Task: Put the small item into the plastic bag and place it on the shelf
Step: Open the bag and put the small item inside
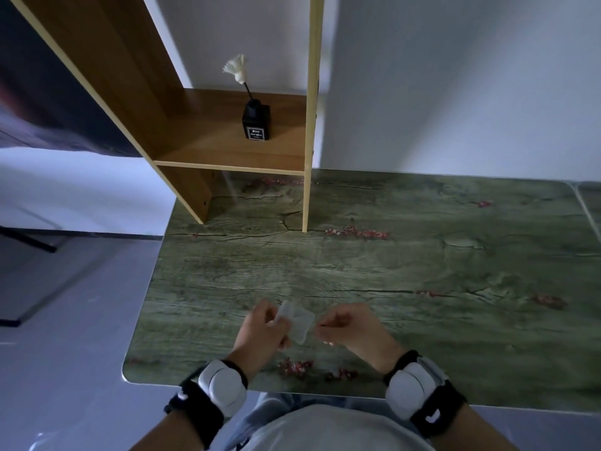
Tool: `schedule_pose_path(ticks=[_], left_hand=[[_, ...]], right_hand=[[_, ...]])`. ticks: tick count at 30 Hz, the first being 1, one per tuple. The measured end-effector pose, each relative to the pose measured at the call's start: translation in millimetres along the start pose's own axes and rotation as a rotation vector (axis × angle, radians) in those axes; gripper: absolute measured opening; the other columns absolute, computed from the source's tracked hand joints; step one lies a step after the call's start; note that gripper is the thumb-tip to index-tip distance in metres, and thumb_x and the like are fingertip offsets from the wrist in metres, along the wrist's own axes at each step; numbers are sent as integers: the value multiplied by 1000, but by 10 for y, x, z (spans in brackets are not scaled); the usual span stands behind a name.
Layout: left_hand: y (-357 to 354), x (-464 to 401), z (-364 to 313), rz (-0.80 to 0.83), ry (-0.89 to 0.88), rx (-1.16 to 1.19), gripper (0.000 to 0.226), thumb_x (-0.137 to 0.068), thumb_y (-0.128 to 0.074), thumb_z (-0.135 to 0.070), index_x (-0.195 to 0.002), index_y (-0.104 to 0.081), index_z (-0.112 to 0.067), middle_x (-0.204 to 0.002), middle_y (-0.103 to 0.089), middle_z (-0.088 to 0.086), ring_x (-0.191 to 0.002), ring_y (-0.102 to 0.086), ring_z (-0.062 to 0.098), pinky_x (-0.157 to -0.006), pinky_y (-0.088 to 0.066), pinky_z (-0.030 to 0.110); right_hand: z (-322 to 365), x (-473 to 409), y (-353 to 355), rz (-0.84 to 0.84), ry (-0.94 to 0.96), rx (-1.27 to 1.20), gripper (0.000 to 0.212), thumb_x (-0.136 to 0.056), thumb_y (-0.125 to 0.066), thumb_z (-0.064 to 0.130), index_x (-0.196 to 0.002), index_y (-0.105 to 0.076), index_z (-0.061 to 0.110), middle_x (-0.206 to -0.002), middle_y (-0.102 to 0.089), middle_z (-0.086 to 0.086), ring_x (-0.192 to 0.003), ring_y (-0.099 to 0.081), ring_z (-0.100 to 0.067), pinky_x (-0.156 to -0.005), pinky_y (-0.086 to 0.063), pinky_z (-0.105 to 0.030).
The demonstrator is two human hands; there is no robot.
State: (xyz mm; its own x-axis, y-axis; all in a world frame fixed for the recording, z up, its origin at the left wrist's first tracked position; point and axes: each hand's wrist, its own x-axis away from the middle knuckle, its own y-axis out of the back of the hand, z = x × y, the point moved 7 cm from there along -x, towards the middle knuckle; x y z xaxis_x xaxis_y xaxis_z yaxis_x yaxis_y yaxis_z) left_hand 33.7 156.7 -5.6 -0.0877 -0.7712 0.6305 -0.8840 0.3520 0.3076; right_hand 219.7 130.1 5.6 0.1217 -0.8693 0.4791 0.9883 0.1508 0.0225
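Observation:
A small clear plastic bag (297, 322) is held just above the green table (422, 255), near its front edge. My left hand (265, 328) pinches the bag's left side. My right hand (349, 325) is closed at the bag's right edge, with a thin dark small item (328, 325) pinched between its fingertips. Whether the item is inside the bag's mouth I cannot tell. The wooden shelf (227, 151) stands at the table's back left, well beyond both hands.
A black reed diffuser bottle (256, 123) with a white flower stick stands on the shelf board, towards its right. The shelf's upright posts (307, 190) rest on the table. A white wall lies behind; the floor drops away left of the table.

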Motion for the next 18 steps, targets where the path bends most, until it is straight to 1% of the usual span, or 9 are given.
schedule_pose_path(ticks=[2,3,6,9,11,14,16,18], left_hand=[[-14,26,-26,-14,-18,11,11,-93,-62,-15,-98,-58,-6,-82,-74,17,-63,-66,21,-59,-54,37],[-29,36,-33,-15,-23,21,10,-94,-61,-17,-99,-59,-8,-82,-75,15,-63,-66,20,-60,-54,38],[-74,59,-54,-10,-35,57,9,-97,-58,-17,-101,-58,-10,-81,-73,10,-61,-66,19,-61,-53,38],[-118,86,-72,-1,-44,71,10,-99,-57,-19,-103,-59,-11,-82,-74,9,-60,-66,16,-60,-55,37],[-140,102,-72,0,-48,71,9,-98,-57,-18,-103,-60,-11,-82,-75,9,-59,-67,14,-60,-55,35],[-163,127,-61,8,-49,68,7,-97,-58,-18,-103,-60,-13,-82,-76,9,-60,-69,16,-61,-57,35],[-173,142,-50,7,-55,61,6,-98,-58,-17,-101,-60,-13,-79,-76,9,-59,-69,15,-61,-58,35],[-169,146,-57,-3,-57,64,5,-97,-58,-14,-100,-60,-11,-77,-75,8,-59,-70,16,-60,-57,35]], right_hand=[[63,43,11,1,45,53,5,-76,-83,17,-79,-80,14,-69,-72,-14,-60,-58,-16,-59,-48,-24],[92,68,9,7,61,53,8,-78,-82,18,-82,-81,11,-69,-72,-13,-59,-57,-16,-57,-46,-23],[138,138,-10,54,72,-9,12,-86,-74,13,-90,-79,3,-70,-70,-12,-58,-56,-20,-55,-46,-24],[115,175,-8,63,36,-23,11,-89,-71,11,-95,-78,5,-72,-72,-20,-58,-59,-24,-55,-49,-28],[89,184,-2,54,21,-25,10,-89,-70,7,-95,-79,6,-74,-74,-20,-60,-61,-25,-57,-50,-30],[72,197,-24,44,-6,-141,11,-87,-71,0,-96,-77,1,-76,-71,-19,-66,-60,-26,-63,-51,-30],[41,207,-13,-7,-56,-200,12,-88,-70,3,-98,-76,-2,-82,-74,-20,-69,-65,-24,-66,-55,-26],[5,201,-14,-35,-123,-306,17,-94,-63,7,-101,-75,-3,-94,-76,-23,-76,-70,-25,-72,-59,-27]])
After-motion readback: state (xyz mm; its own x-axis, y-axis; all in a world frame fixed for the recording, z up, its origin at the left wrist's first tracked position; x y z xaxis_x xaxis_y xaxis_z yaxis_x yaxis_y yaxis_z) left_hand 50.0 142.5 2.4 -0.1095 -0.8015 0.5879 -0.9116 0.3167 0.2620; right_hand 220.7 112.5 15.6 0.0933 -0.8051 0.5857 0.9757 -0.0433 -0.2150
